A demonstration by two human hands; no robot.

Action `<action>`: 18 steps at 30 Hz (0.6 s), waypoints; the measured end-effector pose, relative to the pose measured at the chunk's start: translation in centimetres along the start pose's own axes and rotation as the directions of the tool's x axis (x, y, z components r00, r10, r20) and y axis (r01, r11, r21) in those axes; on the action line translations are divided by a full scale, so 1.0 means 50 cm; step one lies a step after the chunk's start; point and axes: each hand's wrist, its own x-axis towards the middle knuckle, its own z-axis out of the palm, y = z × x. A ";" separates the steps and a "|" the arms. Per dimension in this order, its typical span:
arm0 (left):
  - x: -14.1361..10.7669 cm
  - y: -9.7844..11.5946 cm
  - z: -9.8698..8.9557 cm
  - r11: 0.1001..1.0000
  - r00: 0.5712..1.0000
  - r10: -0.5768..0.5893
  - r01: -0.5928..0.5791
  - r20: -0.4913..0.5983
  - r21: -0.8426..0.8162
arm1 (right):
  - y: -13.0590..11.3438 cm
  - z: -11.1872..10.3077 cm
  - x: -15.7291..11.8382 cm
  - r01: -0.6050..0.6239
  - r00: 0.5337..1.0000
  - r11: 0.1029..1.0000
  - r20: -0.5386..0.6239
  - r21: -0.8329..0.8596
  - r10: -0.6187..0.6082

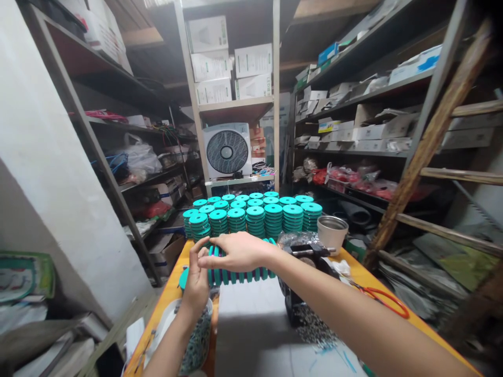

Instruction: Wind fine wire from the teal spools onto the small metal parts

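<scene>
A row of teal spools with dark purple thread or wire between the discs lies level above the white work surface. Across the top of this row reaches my right hand, its thumb and fingers closed together at the left end. There my left hand meets it, thumb and index finger bent in against the right fingertips. What the fingers pinch is too small to make out. At the row's right end stands a black machine, partly hidden by my right forearm. Behind the hands are several stacks of teal spools.
Orange-handled scissors lie at the right on the yellow table. A whitish cup stands behind the machine. Small metal pieces are heaped beside it. A patterned container is under my left forearm. Shelves and a wooden ladder surround the table.
</scene>
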 end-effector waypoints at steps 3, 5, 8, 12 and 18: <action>-0.002 -0.005 0.001 0.999 0.999 0.034 -0.034 0.000 0.010 | 0.002 0.002 0.006 0.040 0.999 0.999 -0.006 -0.013 -0.040; -0.003 -0.001 -0.001 1.000 1.000 0.021 -0.020 -0.016 0.020 | -0.003 -0.004 0.005 0.077 0.996 0.997 -0.044 -0.020 -0.078; -0.014 0.015 -0.011 0.997 0.995 -0.073 0.074 -0.068 0.016 | -0.027 -0.029 -0.026 0.100 0.969 0.995 -0.223 -0.021 -0.103; -0.065 0.043 -0.031 0.969 0.961 -0.243 0.235 -0.132 -0.071 | -0.057 -0.046 -0.144 0.074 0.804 0.993 -0.595 0.097 -0.002; -0.142 0.076 -0.032 0.779 0.852 -0.524 0.481 0.003 -0.403 | -0.059 0.126 -0.295 0.035 0.550 0.536 -0.464 0.844 0.695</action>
